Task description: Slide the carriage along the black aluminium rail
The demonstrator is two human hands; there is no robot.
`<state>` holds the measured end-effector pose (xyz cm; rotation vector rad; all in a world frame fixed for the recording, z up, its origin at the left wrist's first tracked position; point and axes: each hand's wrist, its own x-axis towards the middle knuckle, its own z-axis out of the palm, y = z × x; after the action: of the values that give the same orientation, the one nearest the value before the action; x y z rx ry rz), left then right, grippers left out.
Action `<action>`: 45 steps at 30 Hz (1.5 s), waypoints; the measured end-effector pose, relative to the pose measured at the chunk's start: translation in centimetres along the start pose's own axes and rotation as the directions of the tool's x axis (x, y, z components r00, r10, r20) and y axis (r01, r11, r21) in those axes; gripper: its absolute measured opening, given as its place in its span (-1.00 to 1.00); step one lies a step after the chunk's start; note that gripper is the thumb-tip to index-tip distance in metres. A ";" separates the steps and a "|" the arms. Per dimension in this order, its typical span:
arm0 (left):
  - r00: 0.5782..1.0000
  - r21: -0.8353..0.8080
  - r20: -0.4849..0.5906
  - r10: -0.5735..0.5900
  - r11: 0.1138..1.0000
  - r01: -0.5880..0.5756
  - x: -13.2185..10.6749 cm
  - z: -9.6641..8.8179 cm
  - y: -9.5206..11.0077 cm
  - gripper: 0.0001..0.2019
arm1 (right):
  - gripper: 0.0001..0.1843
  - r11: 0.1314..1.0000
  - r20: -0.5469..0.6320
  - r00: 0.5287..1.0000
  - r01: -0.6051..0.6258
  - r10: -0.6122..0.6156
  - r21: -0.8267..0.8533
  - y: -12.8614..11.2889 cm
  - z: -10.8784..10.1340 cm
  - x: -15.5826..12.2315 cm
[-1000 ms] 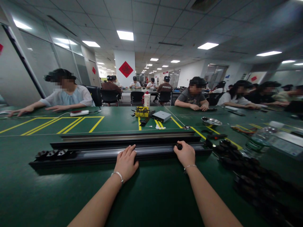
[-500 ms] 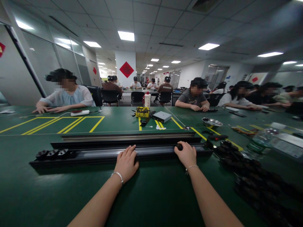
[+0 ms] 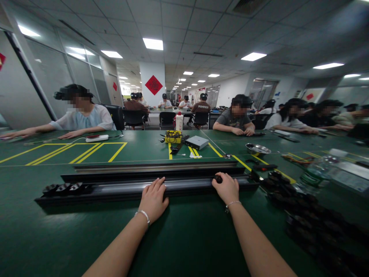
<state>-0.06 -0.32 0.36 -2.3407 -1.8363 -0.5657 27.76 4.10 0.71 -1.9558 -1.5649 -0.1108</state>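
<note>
A long black channel-shaped rail (image 3: 115, 189) lies across the green table, with a shiny strip along its inside. My left hand (image 3: 153, 199) rests on its middle, fingers stretched over the strip and thumb apart. Toward the rail's right end, my right hand (image 3: 227, 188) pinches a small black round part (image 3: 218, 179) at the rail; the fingers hide most of it. Three black blocks with light metal tops (image 3: 63, 187) sit in a row at the rail's left end. Right behind lies another long dark rail (image 3: 155, 167) with a paler strip.
At right are a heap of black parts (image 3: 311, 215), a clear bottle (image 3: 313, 175) and a metal bowl (image 3: 258, 149). Farther back stand a grey box (image 3: 197, 142) and a yellow item with black cable (image 3: 173, 136). Co-workers sit across the table, one at left (image 3: 83, 115).
Both my hands and the rail stay in place. The co-worker at left has stretched one arm out toward the left edge.
</note>
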 end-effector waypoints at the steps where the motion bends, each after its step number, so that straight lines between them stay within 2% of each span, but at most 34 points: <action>1: 1.000 0.003 -0.003 0.004 1.000 -0.004 0.0 0.1 0.0 -0.73 | -0.72 1.000 0.000 1.000 -0.001 0.001 0.000 0.0 0.0 0.0; 35: 1.000 0.017 -0.018 0.022 1.000 -0.021 0.0 0.1 -0.2 -0.74 | -0.65 0.999 0.000 1.000 -0.002 0.002 0.032 1.1 -0.2 0.5; 45: 0.999 0.032 -0.039 0.031 0.999 -0.030 0.0 0.4 -0.4 -0.74 | -0.63 0.997 0.023 0.997 -0.080 0.080 0.012 1.1 -0.2 0.2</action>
<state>-0.33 -0.13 -0.06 -2.3163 -1.7766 -0.5706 28.84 4.10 0.49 -2.0128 -1.4956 -0.0459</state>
